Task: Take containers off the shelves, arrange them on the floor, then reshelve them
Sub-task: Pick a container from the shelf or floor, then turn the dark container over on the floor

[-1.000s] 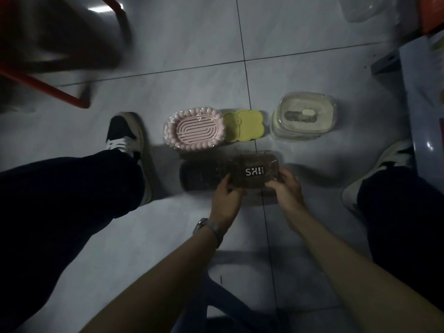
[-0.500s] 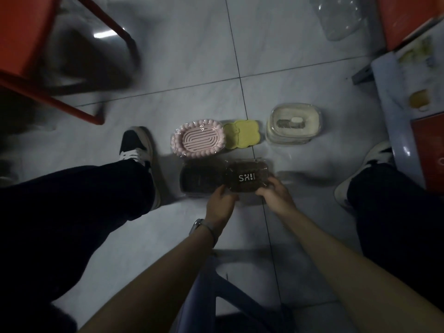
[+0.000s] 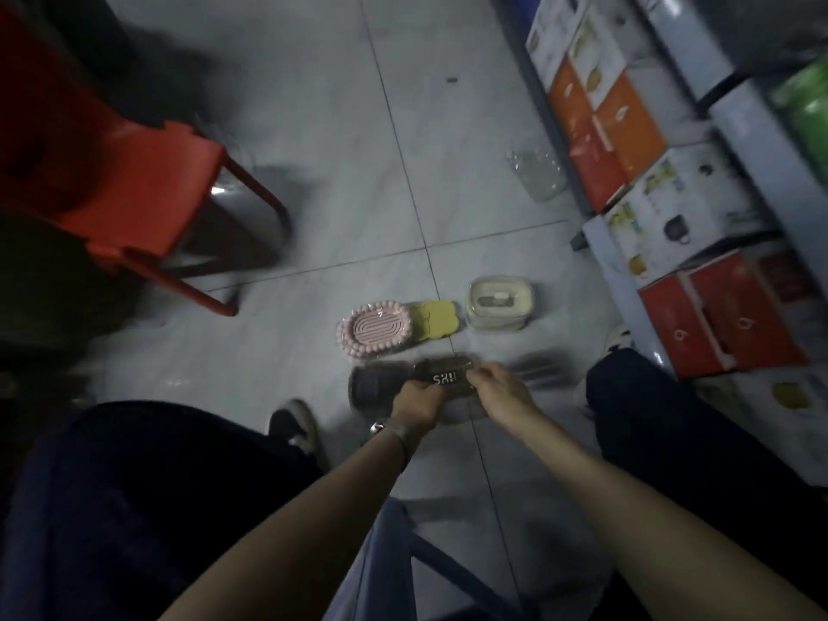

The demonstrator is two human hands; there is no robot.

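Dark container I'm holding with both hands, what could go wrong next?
Your left hand and right hand hold the dark container right next to the pink dish; pushing it forward could knock that dish into the yellow container beside it. Your left shoe is close to the row, so shifting that foot might kick something.

Both bare forearms extend forward and downward, converging toward the centre. Left hand (image 3: 416, 402): back facing up, fingers curled over the near edge of the dark packaged container (image 3: 381, 386). A wristwatch (image 3: 381, 427) sits on the left wrist. Right hand (image 3: 495, 388): back facing up, fingers pinching the container's right end. The two hands are close together, not touching.
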